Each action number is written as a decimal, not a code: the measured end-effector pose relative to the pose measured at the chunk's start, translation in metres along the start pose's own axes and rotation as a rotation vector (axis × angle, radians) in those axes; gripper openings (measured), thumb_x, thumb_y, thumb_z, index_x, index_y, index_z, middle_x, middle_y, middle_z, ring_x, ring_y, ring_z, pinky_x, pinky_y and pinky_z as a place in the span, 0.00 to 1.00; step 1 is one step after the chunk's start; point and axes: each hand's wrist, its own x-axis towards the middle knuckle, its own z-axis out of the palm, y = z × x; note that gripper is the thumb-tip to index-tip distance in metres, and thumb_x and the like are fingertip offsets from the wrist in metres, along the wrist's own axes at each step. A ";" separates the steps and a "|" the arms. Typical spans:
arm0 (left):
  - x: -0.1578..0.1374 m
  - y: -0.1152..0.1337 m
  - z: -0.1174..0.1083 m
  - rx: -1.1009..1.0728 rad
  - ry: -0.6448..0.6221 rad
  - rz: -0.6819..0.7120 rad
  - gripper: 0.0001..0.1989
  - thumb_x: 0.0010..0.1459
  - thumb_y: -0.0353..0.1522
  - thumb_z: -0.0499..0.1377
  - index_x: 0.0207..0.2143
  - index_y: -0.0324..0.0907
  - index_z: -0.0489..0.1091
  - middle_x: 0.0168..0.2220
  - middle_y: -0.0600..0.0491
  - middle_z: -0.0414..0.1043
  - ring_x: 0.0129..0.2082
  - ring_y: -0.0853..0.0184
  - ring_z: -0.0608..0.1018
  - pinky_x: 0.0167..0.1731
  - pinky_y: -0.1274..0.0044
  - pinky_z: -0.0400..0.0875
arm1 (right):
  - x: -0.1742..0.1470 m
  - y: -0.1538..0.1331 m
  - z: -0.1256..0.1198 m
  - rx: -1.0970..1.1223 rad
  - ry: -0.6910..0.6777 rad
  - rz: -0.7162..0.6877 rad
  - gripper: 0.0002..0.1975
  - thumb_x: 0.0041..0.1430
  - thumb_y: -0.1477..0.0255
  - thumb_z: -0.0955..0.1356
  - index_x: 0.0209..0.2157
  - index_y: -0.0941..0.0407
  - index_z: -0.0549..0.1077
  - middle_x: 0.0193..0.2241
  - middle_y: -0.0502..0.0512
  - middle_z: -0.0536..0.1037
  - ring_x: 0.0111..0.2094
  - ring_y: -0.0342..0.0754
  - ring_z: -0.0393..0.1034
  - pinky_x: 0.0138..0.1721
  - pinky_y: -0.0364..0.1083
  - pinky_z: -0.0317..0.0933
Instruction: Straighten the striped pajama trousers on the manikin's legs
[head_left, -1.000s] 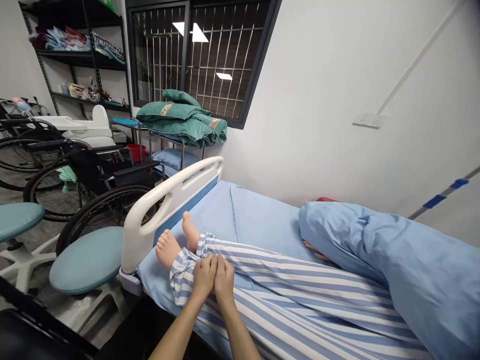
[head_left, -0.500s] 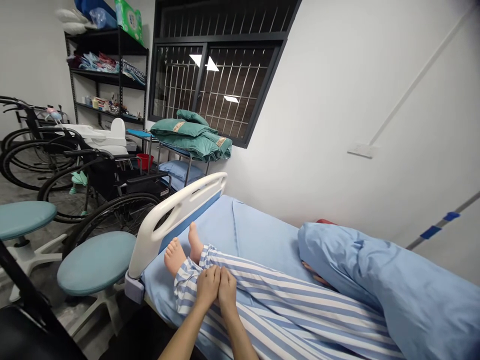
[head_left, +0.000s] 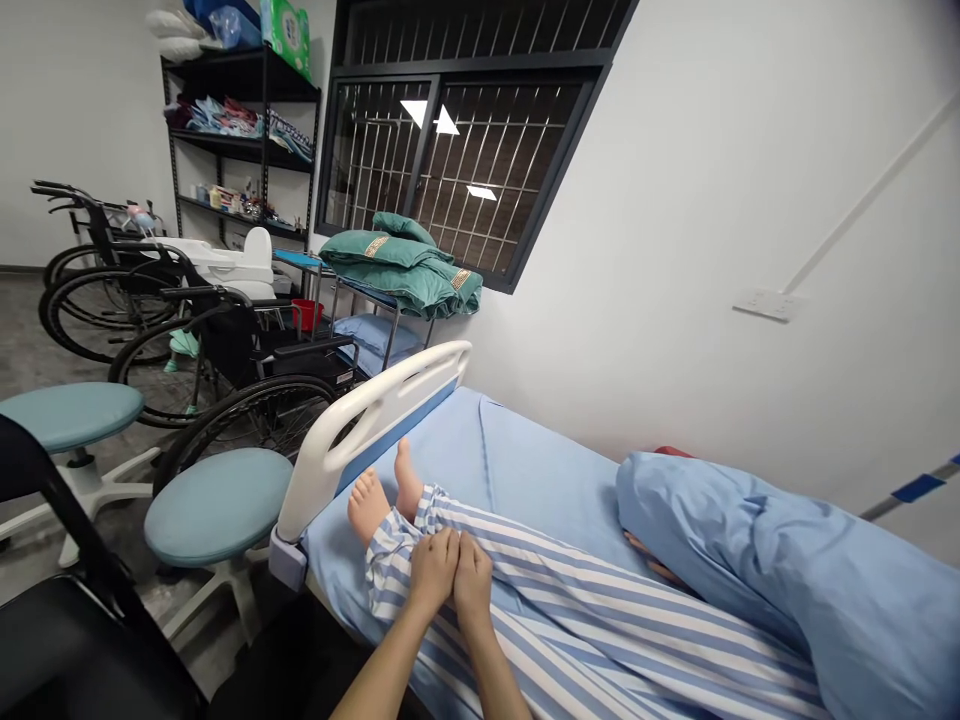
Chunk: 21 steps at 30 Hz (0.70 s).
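Note:
My left hand [head_left: 435, 572] and my right hand [head_left: 472, 578] are both closed into fists, side by side and touching, backs up. They are over the lower leg of the blue-and-white striped trousers [head_left: 570, 580]; whether they rest on the cloth I cannot tell. No cloth is visibly bunched at the fists, and the fingertips are curled out of sight. Just beyond them, two bare feet [head_left: 369, 508] stick out of the trouser cuffs, toes up. The legs lie on a bed with a light blue sheet [head_left: 525, 455]. A blue quilt [head_left: 750, 540] covers the upper part at the right.
A white footboard [head_left: 375, 410] closes the bed's end. Left of it stand a round stool [head_left: 217, 505], a black wheelchair [head_left: 247, 350] and a black chair [head_left: 60, 640]. Green folded bedding [head_left: 405, 265] lies on a stand beneath the barred window [head_left: 450, 170]. Shelves [head_left: 240, 150] stand behind.
The view has turned slightly to the left, so the room appears shifted to the right. Both fists keep their pose and their place over the trouser leg.

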 end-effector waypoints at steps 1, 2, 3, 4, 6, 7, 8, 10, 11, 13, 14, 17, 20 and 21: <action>0.000 -0.001 0.001 -0.006 0.002 0.000 0.19 0.62 0.36 0.42 0.35 0.42 0.72 0.33 0.49 0.75 0.35 0.65 0.75 0.38 0.74 0.66 | 0.000 0.001 0.000 -0.005 0.000 0.001 0.24 0.52 0.52 0.62 0.19 0.60 0.67 0.18 0.53 0.70 0.22 0.44 0.61 0.25 0.43 0.57; 0.000 -0.001 0.002 -0.010 0.004 0.001 0.19 0.62 0.36 0.42 0.36 0.42 0.72 0.33 0.49 0.75 0.35 0.64 0.75 0.37 0.74 0.66 | -0.001 0.001 0.000 -0.010 -0.003 0.005 0.24 0.52 0.52 0.62 0.20 0.60 0.67 0.18 0.53 0.70 0.22 0.44 0.60 0.25 0.43 0.57; 0.000 -0.002 0.002 -0.013 0.004 0.003 0.19 0.62 0.36 0.42 0.36 0.42 0.71 0.33 0.49 0.75 0.35 0.64 0.75 0.37 0.74 0.66 | -0.001 0.001 0.000 -0.014 -0.005 0.009 0.24 0.52 0.52 0.61 0.19 0.59 0.67 0.18 0.53 0.70 0.22 0.44 0.60 0.25 0.43 0.56; 0.000 -0.002 0.003 -0.015 0.006 0.003 0.18 0.62 0.36 0.42 0.36 0.42 0.71 0.34 0.49 0.75 0.35 0.64 0.75 0.37 0.74 0.66 | -0.001 0.001 0.000 -0.017 -0.007 0.011 0.24 0.52 0.52 0.61 0.19 0.59 0.66 0.18 0.53 0.70 0.22 0.44 0.60 0.25 0.43 0.56; -0.001 -0.003 0.002 -0.019 0.012 0.006 0.18 0.62 0.36 0.42 0.36 0.42 0.71 0.33 0.49 0.75 0.35 0.65 0.75 0.37 0.74 0.66 | -0.001 0.001 0.000 -0.020 -0.004 0.009 0.24 0.52 0.52 0.61 0.19 0.59 0.65 0.17 0.52 0.69 0.22 0.44 0.60 0.24 0.42 0.56; -0.001 -0.002 0.002 -0.023 0.014 0.009 0.19 0.62 0.36 0.42 0.35 0.42 0.71 0.33 0.49 0.75 0.34 0.65 0.75 0.37 0.75 0.65 | -0.001 0.000 0.000 -0.022 0.000 0.006 0.24 0.52 0.52 0.61 0.18 0.59 0.65 0.17 0.52 0.68 0.22 0.44 0.60 0.24 0.42 0.55; -0.001 -0.002 0.001 -0.026 0.016 0.010 0.19 0.62 0.36 0.42 0.35 0.42 0.71 0.32 0.50 0.75 0.34 0.65 0.75 0.36 0.75 0.65 | -0.001 -0.001 0.000 -0.025 0.004 0.002 0.24 0.52 0.51 0.61 0.18 0.59 0.65 0.17 0.52 0.68 0.22 0.43 0.60 0.24 0.42 0.55; 0.000 -0.001 0.000 -0.029 0.018 0.004 0.19 0.62 0.36 0.42 0.33 0.43 0.71 0.30 0.50 0.75 0.33 0.66 0.75 0.35 0.76 0.64 | -0.001 -0.002 0.001 -0.036 0.011 -0.007 0.25 0.52 0.51 0.61 0.18 0.59 0.65 0.17 0.52 0.68 0.22 0.43 0.59 0.24 0.42 0.55; 0.000 -0.001 0.000 -0.027 0.017 -0.001 0.19 0.62 0.37 0.42 0.33 0.43 0.71 0.29 0.50 0.75 0.32 0.66 0.75 0.35 0.76 0.64 | -0.001 -0.003 0.001 -0.044 0.014 -0.008 0.25 0.52 0.51 0.60 0.18 0.59 0.65 0.17 0.52 0.68 0.22 0.43 0.59 0.24 0.42 0.55; 0.000 0.000 0.000 -0.022 0.015 -0.014 0.19 0.62 0.37 0.42 0.32 0.43 0.71 0.29 0.50 0.74 0.32 0.65 0.74 0.34 0.76 0.63 | -0.001 -0.003 0.001 -0.055 0.011 -0.003 0.26 0.53 0.50 0.60 0.18 0.59 0.65 0.17 0.53 0.69 0.22 0.44 0.60 0.24 0.43 0.56; 0.001 0.000 0.000 -0.022 0.013 -0.019 0.19 0.62 0.37 0.42 0.32 0.43 0.71 0.29 0.50 0.74 0.31 0.65 0.74 0.33 0.76 0.63 | -0.001 -0.002 0.001 -0.058 0.006 0.001 0.26 0.53 0.50 0.59 0.18 0.59 0.65 0.17 0.53 0.69 0.22 0.44 0.60 0.25 0.43 0.56; 0.001 0.000 0.000 -0.030 0.001 -0.028 0.19 0.62 0.37 0.41 0.32 0.42 0.71 0.29 0.50 0.74 0.32 0.65 0.74 0.34 0.75 0.63 | -0.001 -0.001 0.001 -0.064 -0.003 0.002 0.27 0.54 0.50 0.59 0.18 0.59 0.66 0.17 0.53 0.70 0.22 0.44 0.61 0.25 0.43 0.56; 0.001 -0.001 0.000 -0.045 0.000 -0.024 0.19 0.62 0.37 0.42 0.34 0.43 0.71 0.30 0.50 0.74 0.33 0.65 0.74 0.34 0.76 0.63 | -0.002 -0.001 0.001 -0.071 0.008 -0.011 0.26 0.54 0.50 0.59 0.18 0.59 0.65 0.17 0.53 0.69 0.21 0.44 0.60 0.25 0.43 0.55; 0.001 -0.001 0.000 -0.049 -0.002 -0.022 0.19 0.62 0.37 0.42 0.34 0.43 0.71 0.30 0.50 0.74 0.33 0.65 0.74 0.35 0.76 0.62 | -0.002 -0.002 0.001 -0.074 0.011 -0.015 0.26 0.54 0.50 0.59 0.18 0.59 0.65 0.16 0.53 0.69 0.21 0.44 0.60 0.24 0.43 0.55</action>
